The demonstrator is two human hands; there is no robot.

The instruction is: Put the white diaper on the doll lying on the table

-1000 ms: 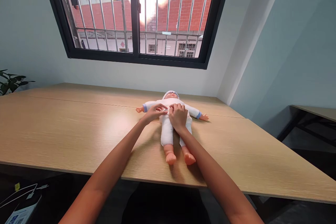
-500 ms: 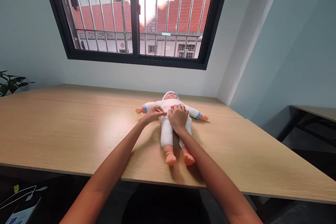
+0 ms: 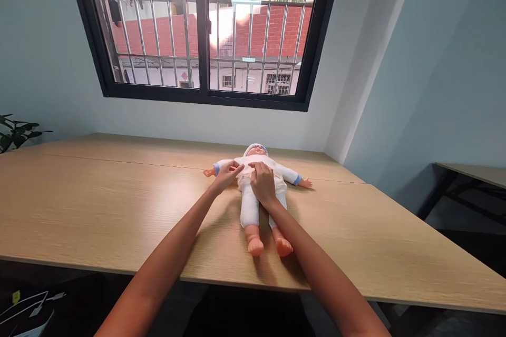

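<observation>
On its back lies a baby doll point(image 3: 250, 205) in white clothes, its bare feet pointing toward me and both arms spread out. A pale, ruffled diaper point(image 3: 280, 183) wraps its hips over the white trousers. My left hand point(image 3: 228, 175) is at the left side of the doll's waist, thumb and fingertips drawn together at the diaper's upper edge. Across the front of the diaper rests my right hand point(image 3: 263, 181), its fingers curled at the waist. The edge pinched in the fingers is mostly hidden. A white cap point(image 3: 255, 147) covers the doll's head.
The doll lies on a wide wooden table point(image 3: 118, 210) against the wall. Behind it is a barred window point(image 3: 203, 97) with a dark frame. Plant leaves point(image 3: 18, 131) show at the far left, white cables point(image 3: 37, 303) below left, and another table point(image 3: 474, 174) at the right.
The view has tilted up slightly. My hands have drawn a little apart at the doll's waist, the right one shifting slightly left, and more of the diaper shows.
</observation>
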